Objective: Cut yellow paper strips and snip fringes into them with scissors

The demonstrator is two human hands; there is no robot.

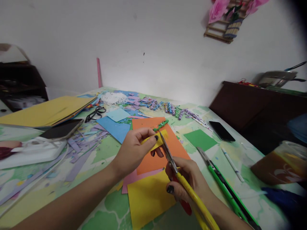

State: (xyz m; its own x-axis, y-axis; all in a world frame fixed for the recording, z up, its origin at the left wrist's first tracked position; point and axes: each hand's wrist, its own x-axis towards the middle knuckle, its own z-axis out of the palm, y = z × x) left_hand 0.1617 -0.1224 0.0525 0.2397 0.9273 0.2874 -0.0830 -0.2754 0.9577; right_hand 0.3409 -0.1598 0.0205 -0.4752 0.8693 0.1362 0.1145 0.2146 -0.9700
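Observation:
My left hand pinches a small yellow paper strip whose right end is cut into a fine fringe. In my right hand is a pair of scissors with yellow and red handles, its blades against the fringed end of the strip. Below both hands lie an orange paper sheet, a pink sheet and a yellow paper sheet. A curled green fringed strip rests on the orange sheet just beyond my left fingertips.
To the right lie a green utility knife, a green paper square, a phone and a drink jar. Leftward are purple paper scraps, glasses, another phone and stacked yellow sheets. Curled paper strips line the back.

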